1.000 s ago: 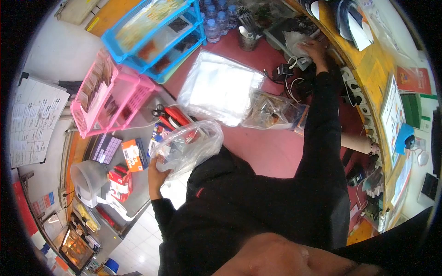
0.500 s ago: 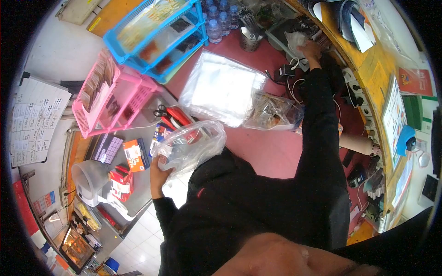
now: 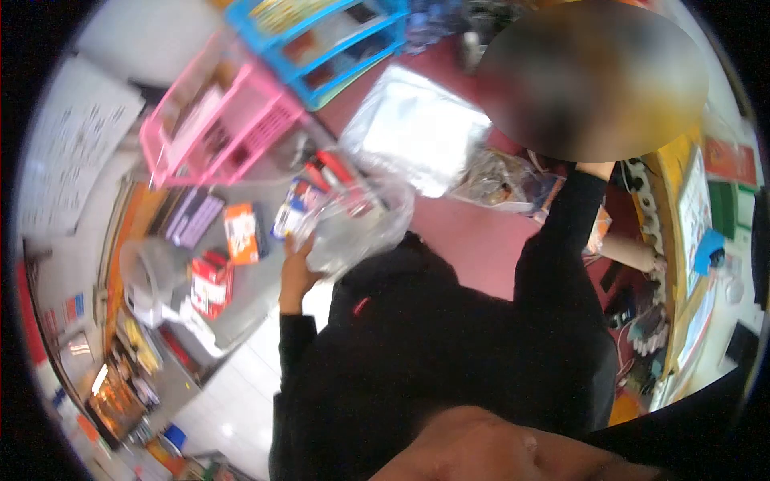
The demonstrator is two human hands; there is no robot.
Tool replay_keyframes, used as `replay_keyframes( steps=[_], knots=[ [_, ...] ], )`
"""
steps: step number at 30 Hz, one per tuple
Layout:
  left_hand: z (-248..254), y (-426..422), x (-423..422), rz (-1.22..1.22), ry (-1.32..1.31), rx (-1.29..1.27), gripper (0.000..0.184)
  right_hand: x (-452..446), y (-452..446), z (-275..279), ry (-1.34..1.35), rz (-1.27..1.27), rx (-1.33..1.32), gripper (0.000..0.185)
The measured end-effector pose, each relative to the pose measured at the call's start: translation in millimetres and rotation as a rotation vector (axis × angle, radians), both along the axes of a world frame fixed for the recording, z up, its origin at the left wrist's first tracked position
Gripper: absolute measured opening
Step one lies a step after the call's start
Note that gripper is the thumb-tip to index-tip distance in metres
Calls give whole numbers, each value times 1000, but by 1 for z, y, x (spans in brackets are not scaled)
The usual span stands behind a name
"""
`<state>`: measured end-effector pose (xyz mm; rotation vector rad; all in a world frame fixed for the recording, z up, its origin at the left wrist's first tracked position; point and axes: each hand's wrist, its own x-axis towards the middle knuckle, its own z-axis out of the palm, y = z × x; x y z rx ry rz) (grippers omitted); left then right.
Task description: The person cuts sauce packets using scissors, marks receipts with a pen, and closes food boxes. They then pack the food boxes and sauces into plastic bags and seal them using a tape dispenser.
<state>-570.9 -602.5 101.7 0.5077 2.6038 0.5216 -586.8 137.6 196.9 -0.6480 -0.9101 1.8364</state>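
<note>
My left hand (image 3: 297, 275) is at the side of a clear plastic bag (image 3: 365, 228), its thumb and fingers on the bag's near left edge. The bag is puffed out over the table edge, against my dark clothing. My right arm (image 3: 561, 232) stretches away to the upper right. A blurred oval patch hides my right hand beyond the wrist (image 3: 595, 170). Between the arms lies a stack of clear plastic sleeves (image 3: 417, 128). Next to it sits a clear bag with brownish contents (image 3: 497, 180).
A pink rack (image 3: 233, 120) and a blue tiered tray (image 3: 337, 40) stand at the back left. An orange-and-white box (image 3: 242, 232), a red box (image 3: 211, 284) and a clear container (image 3: 148, 276) are on the grey surface. Power sockets (image 3: 642, 192) line the right edge.
The view has shifted and blurred, and things on the table appear higher. My left hand and the plastic bag have moved slightly together. A blurred patch now covers my right hand.
</note>
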Motion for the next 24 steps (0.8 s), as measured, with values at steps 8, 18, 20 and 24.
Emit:
replay_keyframes(
  steps=[8, 18, 20, 24],
  knots=[
    [44, -22, 23, 265, -78, 181, 134, -12, -554, -81, -176, 1793, 855, 12],
    [57, -187, 125, 683, 99, 474, 135, -37, -663, -39, -194, 1732, 1074, 16],
    [73, -215, 152, 879, 7, 457, 136, -80, -659, -62, -159, 1585, 1638, 46],
    [71, -234, 176, 913, 144, 416, 133, -89, -656, -151, -327, 1292, 2555, 96]
  ],
)
